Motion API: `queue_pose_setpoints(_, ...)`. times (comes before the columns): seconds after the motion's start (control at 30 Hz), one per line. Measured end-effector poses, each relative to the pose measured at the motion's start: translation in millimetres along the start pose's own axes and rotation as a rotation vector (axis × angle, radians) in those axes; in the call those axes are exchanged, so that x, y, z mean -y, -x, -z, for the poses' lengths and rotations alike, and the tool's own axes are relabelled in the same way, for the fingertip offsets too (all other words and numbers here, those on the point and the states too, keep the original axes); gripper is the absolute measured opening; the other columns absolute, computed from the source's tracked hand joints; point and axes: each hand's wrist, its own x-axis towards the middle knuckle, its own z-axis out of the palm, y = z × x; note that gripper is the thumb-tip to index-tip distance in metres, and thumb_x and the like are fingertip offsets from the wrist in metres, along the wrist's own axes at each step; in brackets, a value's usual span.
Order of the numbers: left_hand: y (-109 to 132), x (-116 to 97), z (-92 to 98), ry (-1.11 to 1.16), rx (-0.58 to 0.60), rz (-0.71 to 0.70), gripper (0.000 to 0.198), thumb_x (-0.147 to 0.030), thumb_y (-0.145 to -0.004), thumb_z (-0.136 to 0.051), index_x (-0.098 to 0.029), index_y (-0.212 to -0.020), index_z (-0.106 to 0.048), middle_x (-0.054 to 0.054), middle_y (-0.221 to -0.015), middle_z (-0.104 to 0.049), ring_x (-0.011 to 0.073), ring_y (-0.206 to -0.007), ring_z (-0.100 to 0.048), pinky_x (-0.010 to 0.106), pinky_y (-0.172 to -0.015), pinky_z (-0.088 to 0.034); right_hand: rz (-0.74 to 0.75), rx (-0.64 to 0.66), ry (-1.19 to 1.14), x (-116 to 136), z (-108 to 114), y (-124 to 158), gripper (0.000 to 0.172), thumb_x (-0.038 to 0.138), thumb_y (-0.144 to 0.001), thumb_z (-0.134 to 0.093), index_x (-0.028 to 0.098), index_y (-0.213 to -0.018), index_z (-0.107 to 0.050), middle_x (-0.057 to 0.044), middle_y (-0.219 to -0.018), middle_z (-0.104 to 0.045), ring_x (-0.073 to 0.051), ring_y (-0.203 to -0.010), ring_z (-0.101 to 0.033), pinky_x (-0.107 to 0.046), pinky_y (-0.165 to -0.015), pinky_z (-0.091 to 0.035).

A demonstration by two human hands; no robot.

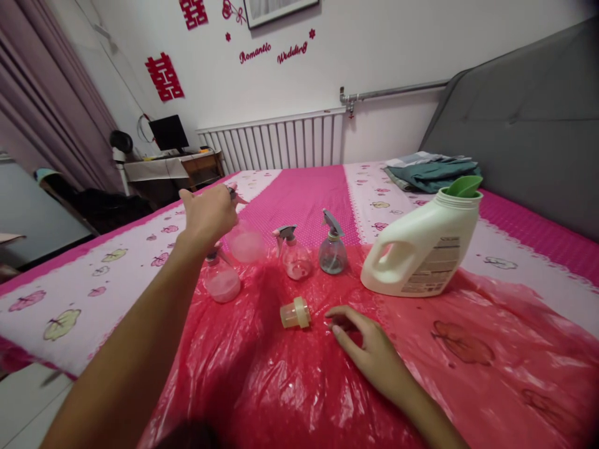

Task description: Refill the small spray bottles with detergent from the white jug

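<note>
My left hand [211, 212] is closed around the spray head of a pink spray bottle [246, 242], whose clear body shows below and to the right of my fingers. Nearer to me, beside my left forearm, stands another spray bottle with pink liquid [223, 284]. A third pink spray bottle [297, 260] and a clear bluish-grey one [332, 255] stand upright in the middle. My right hand [367, 346] rests on the red plastic sheet [281, 380], fingers loosely bent and apart, holding nothing. Just left of its fingertips, a pale yellow cap [296, 313] lies on its side.
A large cream detergent jug [423, 246] stands at the right, a green scoop-like piece [463, 186] in its mouth. Folded clothes [433, 171] lie behind it by the grey headboard [524, 112]. A radiator [281, 143] lines the far wall; a desk with a monitor [168, 133] stands at the left.
</note>
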Motion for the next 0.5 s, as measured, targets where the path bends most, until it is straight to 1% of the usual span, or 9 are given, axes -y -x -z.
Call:
queue_pose_setpoints(0.1,21,-1,34.1,0.017,-0.08,0.031,0.034,-0.034,-0.1,-0.038,-0.009,-0.114,-0.056,0.011,-0.087,-0.072,0.0365,-0.117,-0.068,0.067,-0.116,-0.036,-0.003,-0.004,-0.019,1,0,-1,0.028,0.037,-0.1,-0.054,0.02,-0.117,-0.069,-0.009,-0.114,-0.074,-0.022,-0.106,-0.071,-0.038,-0.096,-0.055)
queue_pose_setpoints(0.2,45,1,66.7,0.003,-0.195,0.068,0.036,-0.037,-0.101,-0.039,-0.009,-0.115,-0.056,0.009,-0.094,-0.067,0.0387,-0.124,-0.066,0.067,-0.117,-0.038,-0.004,-0.021,-0.041,2,3,-1,0.027,0.038,-0.101,-0.055,0.02,-0.115,-0.069,-0.009,-0.115,-0.074,-0.022,-0.107,-0.071,-0.038,-0.097,-0.055)
queue_pose_setpoints(0.27,60,2,81.2,0.069,-0.286,-0.005,0.039,-0.043,-0.102,-0.036,-0.012,-0.109,-0.058,0.002,-0.082,-0.061,0.0361,-0.123,-0.066,0.065,-0.117,-0.039,-0.008,-0.044,-0.063,2,7,-1,0.028,0.04,-0.101,-0.055,0.02,-0.114,-0.069,-0.009,-0.114,-0.073,-0.022,-0.106,-0.071,-0.037,-0.096,-0.055)
queue_pose_setpoints(0.3,67,1,85.4,0.116,-0.299,-0.06,0.041,-0.046,-0.101,-0.034,-0.014,-0.105,-0.059,0.0,-0.074,-0.058,0.0325,-0.116,-0.068,0.062,-0.115,-0.041,-0.01,-0.059,-0.078,2,10,0,0.029,0.042,-0.101,-0.056,0.02,-0.114,-0.068,-0.01,-0.114,-0.073,-0.022,-0.106,-0.072,-0.037,-0.096,-0.056)
queue_pose_setpoints(0.33,73,-1,87.5,0.175,-0.283,-0.122,0.042,-0.049,-0.1,-0.034,-0.016,-0.101,-0.06,-0.002,-0.067,-0.056,0.0271,-0.105,-0.071,0.057,-0.113,-0.044,-0.01,-0.076,-0.094,1,13,0,0.03,0.044,-0.101,-0.056,0.02,-0.113,-0.068,-0.01,-0.113,-0.073,-0.022,-0.105,-0.072,-0.037,-0.095,-0.056)
queue_pose_setpoints(0.4,85,-9,86.5,0.307,-0.193,-0.25,0.043,-0.053,-0.098,-0.037,-0.017,-0.093,-0.06,-0.005,-0.061,-0.057,0.0137,-0.076,-0.066,0.04,-0.1,-0.049,-0.005,-0.11,-0.136,0,21,0,0.034,0.05,-0.1,-0.058,0.02,-0.113,-0.066,-0.01,-0.11,-0.073,-0.022,-0.104,-0.072,-0.037,-0.095,-0.057)
queue_pose_setpoints(0.43,90,-16,83.9,0.394,-0.145,-0.318,0.043,-0.054,-0.097,-0.039,-0.017,-0.09,-0.059,-0.005,-0.061,-0.058,0.0081,-0.065,-0.06,0.03,-0.089,-0.049,0.005,-0.127,-0.161,1,25,0,0.039,0.055,-0.098,-0.06,0.02,-0.114,-0.065,-0.01,-0.109,-0.073,-0.023,-0.103,-0.072,-0.038,-0.096,-0.057)
queue_pose_setpoints(0.47,95,-24,80.6,0.496,-0.098,-0.388,0.042,-0.054,-0.098,-0.04,-0.018,-0.088,-0.059,-0.005,-0.062,-0.06,0.0051,-0.058,-0.054,0.022,-0.077,-0.045,0.018,-0.14,-0.186,2,30,0,0.045,0.061,-0.096,-0.061,0.021,-0.115,-0.064,-0.011,-0.109,-0.073,-0.023,-0.103,-0.072,-0.038,-0.097,-0.057)
queue_pose_setpoints(0.5,99,-33,76.7,0.603,-0.058,-0.459,0.041,-0.053,-0.099,-0.04,-0.019,-0.087,-0.06,-0.005,-0.064,-0.061,0.004,-0.055,-0.052,0.018,-0.067,-0.039,0.034,-0.152,-0.21,4,35,-1,0.052,0.067,-0.094,-0.061,0.021,-0.117,-0.062,-0.011,-0.11,-0.073,-0.023,-0.104,-0.072,-0.038,-0.098,-0.058)
